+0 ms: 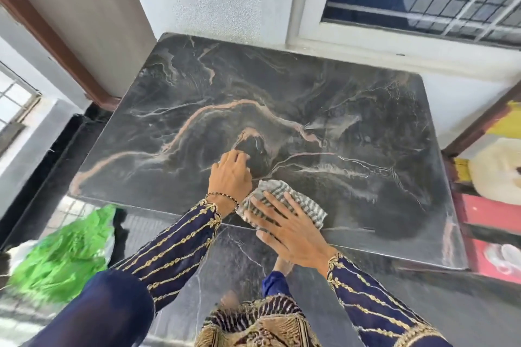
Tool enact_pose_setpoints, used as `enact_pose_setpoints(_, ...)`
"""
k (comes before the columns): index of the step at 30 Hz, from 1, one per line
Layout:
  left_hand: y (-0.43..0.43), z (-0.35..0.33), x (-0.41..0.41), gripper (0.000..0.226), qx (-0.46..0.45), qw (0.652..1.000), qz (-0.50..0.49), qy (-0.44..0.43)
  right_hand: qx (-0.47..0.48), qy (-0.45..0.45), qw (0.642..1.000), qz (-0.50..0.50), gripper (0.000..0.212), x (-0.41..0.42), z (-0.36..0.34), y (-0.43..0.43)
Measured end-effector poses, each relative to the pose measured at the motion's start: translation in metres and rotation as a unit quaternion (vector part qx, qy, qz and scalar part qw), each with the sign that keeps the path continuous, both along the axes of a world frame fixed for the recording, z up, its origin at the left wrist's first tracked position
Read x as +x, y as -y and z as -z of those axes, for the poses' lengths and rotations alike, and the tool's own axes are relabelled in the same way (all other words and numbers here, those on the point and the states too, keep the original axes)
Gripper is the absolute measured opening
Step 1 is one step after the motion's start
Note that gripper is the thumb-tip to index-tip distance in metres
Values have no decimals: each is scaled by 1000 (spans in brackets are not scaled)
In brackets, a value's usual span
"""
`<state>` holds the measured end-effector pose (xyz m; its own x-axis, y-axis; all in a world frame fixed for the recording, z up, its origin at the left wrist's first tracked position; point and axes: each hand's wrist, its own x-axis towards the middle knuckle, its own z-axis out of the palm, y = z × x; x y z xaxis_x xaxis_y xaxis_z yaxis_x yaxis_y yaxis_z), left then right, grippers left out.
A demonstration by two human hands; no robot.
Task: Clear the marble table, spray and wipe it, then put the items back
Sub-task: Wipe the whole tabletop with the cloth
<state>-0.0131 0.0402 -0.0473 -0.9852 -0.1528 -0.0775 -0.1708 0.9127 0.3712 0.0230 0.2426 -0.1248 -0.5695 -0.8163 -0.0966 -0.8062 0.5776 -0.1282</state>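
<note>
Marble table (310, 87), dark with pink and white veins, lies under both our hands. Our right hand (290, 231) lies flat with its fingers straight and spread, palm down, pressing a grey-and-white striped cloth (282, 191) onto the slab near its front edge. The hand is not clenched round the cloth, only bearing down on it. The cloth bunches out past the fingertips, away from us.

Just to the left of that hand and a little further in, our left hand (231, 177) has its wrist raised and its fingers bent down, so the tips meet the marble. Something pale blurs at those fingertips, and we cannot tell whether the hand holds anything. A beaded bracelet (222, 197) sits on that wrist, and both arms wear dark blue sleeves (180, 242) with gold embroidery.

Well to the left of the left hand, down on the floor, a green plastic bag (62, 259) slumps; we cannot see its contents. Far to the right of the pressing hand, beyond the table's side edge, a red box (490, 259) holds something white, too blurred to name.
</note>
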Motion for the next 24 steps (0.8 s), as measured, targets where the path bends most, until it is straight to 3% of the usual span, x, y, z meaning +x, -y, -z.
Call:
enact_pose_setpoints(12,-35,1,-21,34,-10,997,64,47,38,15,995,93,55,-27,-7,-61)
enact_pose_setpoints(24,-80,23,-134,40,-13,997,73,33,17,35,993,116,53,-210,-6,-67)
